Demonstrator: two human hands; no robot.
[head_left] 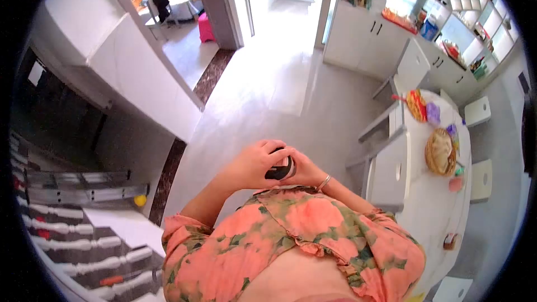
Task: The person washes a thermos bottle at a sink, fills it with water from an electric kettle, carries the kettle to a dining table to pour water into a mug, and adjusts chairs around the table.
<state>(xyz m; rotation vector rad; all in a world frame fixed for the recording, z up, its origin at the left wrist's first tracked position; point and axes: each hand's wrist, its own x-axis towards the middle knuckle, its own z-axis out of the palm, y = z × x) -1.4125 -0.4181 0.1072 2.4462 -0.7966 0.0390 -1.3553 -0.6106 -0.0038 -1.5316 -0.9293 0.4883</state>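
Note:
In front of my body, at waist height, both hands are closed around a small round container (281,168) with a black top and a paler side. Its exact kind cannot be made out. My left hand (256,163) wraps it from the left, with the fingers reaching over its far side. From the right, my right hand (304,169) grips it, and a silver bracelet (324,182) circles that wrist. The fingers of the two hands meet at the far edge, hiding much of the container.
To the right stands a white table (419,190) bearing a woven basket (441,152), snack packets and a small jar (450,240). White chairs (389,170) surround it. A cabinet (358,36) lines the back right. At left are a ladder (84,193) and white balusters (95,243). Doorways open ahead.

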